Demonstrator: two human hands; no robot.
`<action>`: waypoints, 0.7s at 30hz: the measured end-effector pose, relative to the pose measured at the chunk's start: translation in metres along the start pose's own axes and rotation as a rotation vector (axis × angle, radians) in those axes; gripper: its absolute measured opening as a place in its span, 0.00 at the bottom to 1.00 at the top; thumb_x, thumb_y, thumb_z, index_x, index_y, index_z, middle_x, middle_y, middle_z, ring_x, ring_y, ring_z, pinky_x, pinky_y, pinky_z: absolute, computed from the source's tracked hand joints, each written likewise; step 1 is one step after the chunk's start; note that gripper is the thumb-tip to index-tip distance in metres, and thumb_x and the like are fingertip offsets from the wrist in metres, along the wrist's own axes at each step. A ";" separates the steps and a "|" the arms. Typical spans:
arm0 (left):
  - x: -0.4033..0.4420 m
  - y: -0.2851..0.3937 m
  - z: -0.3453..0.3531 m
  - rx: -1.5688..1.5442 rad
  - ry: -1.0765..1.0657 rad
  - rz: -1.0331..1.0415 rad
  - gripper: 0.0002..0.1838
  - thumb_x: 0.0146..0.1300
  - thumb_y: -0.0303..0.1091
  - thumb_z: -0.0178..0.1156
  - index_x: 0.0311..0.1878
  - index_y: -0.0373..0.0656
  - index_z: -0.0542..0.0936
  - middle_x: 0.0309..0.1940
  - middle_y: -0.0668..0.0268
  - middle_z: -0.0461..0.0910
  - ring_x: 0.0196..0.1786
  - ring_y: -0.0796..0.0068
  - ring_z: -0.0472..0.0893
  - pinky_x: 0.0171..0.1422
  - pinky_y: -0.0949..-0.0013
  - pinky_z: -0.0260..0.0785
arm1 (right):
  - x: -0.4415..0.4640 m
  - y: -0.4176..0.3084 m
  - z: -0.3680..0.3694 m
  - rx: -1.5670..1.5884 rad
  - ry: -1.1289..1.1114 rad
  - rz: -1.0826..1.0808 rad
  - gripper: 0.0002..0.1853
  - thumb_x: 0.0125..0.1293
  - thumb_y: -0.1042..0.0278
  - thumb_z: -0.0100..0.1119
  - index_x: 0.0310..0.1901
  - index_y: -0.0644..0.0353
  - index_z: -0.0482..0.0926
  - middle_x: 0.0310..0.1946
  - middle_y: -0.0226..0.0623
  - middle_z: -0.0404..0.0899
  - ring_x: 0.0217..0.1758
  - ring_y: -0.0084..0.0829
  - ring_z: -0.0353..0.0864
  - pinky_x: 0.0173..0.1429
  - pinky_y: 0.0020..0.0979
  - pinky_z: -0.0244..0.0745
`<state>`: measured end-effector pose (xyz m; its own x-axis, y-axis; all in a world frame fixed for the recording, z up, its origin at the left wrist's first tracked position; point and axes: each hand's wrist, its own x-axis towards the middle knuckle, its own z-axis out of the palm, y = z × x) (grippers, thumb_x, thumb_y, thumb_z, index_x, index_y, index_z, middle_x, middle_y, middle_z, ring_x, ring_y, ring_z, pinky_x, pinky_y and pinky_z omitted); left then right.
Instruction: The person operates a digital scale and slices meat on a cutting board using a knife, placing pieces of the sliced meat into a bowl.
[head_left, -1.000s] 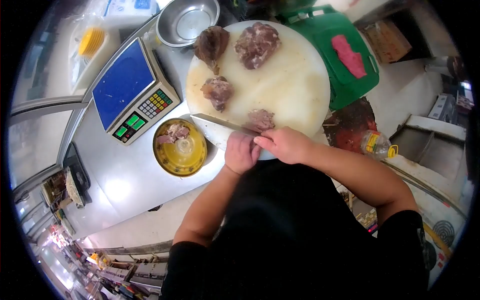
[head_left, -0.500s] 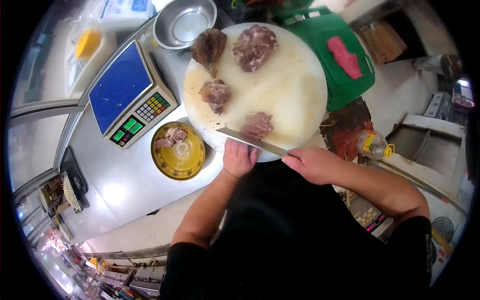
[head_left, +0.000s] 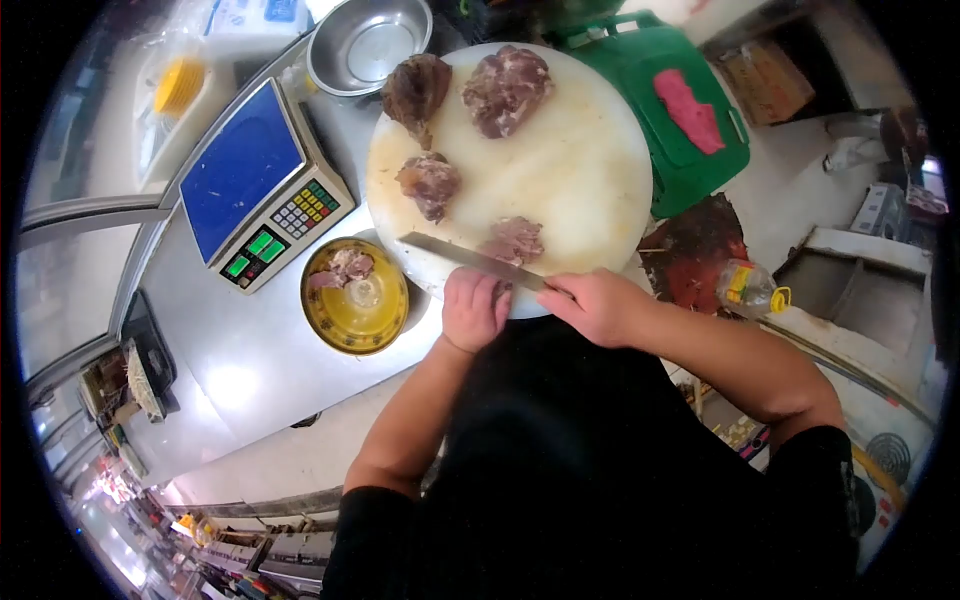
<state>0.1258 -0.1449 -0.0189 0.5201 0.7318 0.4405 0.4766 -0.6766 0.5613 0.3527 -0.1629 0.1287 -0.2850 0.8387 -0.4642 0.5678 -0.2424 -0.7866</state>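
Note:
My right hand (head_left: 603, 308) grips the handle of a long knife (head_left: 470, 258) at the near edge of a round white chopping board (head_left: 590, 150). Its blade slants up to the left, just past the fingers of my left hand (head_left: 476, 308). Those fingers are curled at the board's edge; what they hold, if anything, is hidden. Sliced meat (head_left: 515, 241) lies right behind the blade. Farther back on the board are a small chunk of meat (head_left: 429, 186), a darker piece with a narrow end (head_left: 416, 92) and a large chunk of meat (head_left: 507, 90).
Left of the board, a yellow patterned bowl (head_left: 350, 325) holds some meat. A scale with a blue top (head_left: 243, 165) stands beyond it. Behind are a steel bowl (head_left: 370, 45) and, to the right, a green lid (head_left: 690, 170) with a pink cloth (head_left: 688, 110). A plastic bottle (head_left: 745, 287) lies right.
The knife and my right hand have shifted left and slightly away from me, the tip now farther over the board. My left hand has moved only a little.

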 end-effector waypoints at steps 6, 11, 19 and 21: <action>0.004 0.003 -0.001 0.038 0.012 -0.025 0.24 0.55 0.34 0.69 0.55 0.35 0.77 0.55 0.47 0.77 0.55 0.42 0.76 0.62 0.49 0.68 | -0.048 -0.023 -0.025 -0.149 -0.123 0.256 0.28 0.76 0.42 0.44 0.45 0.63 0.81 0.34 0.56 0.83 0.41 0.59 0.82 0.49 0.51 0.76; 0.010 0.004 -0.005 -0.015 0.018 -0.044 0.23 0.55 0.33 0.69 0.54 0.36 0.77 0.54 0.49 0.78 0.54 0.45 0.77 0.61 0.51 0.70 | -0.027 -0.011 -0.016 -0.147 -0.136 0.164 0.30 0.77 0.43 0.42 0.43 0.66 0.82 0.35 0.59 0.83 0.42 0.61 0.82 0.50 0.52 0.75; 0.006 0.000 -0.003 -0.022 0.046 -0.010 0.21 0.55 0.33 0.70 0.50 0.36 0.77 0.47 0.52 0.78 0.50 0.48 0.77 0.57 0.53 0.71 | 0.036 0.001 0.021 -0.114 -0.072 0.082 0.26 0.77 0.47 0.45 0.40 0.65 0.83 0.34 0.58 0.82 0.41 0.59 0.82 0.48 0.47 0.76; 0.007 0.000 -0.006 -0.046 0.036 -0.017 0.21 0.55 0.33 0.71 0.50 0.36 0.77 0.46 0.52 0.78 0.50 0.48 0.77 0.57 0.52 0.71 | 0.041 -0.002 0.021 -0.085 -0.054 0.063 0.22 0.77 0.52 0.48 0.44 0.65 0.82 0.35 0.57 0.82 0.41 0.58 0.81 0.48 0.44 0.76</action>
<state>0.1250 -0.1398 -0.0115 0.4860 0.7459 0.4555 0.4517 -0.6605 0.5997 0.3234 -0.1387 0.1031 -0.2867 0.7952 -0.5342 0.6487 -0.2492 -0.7191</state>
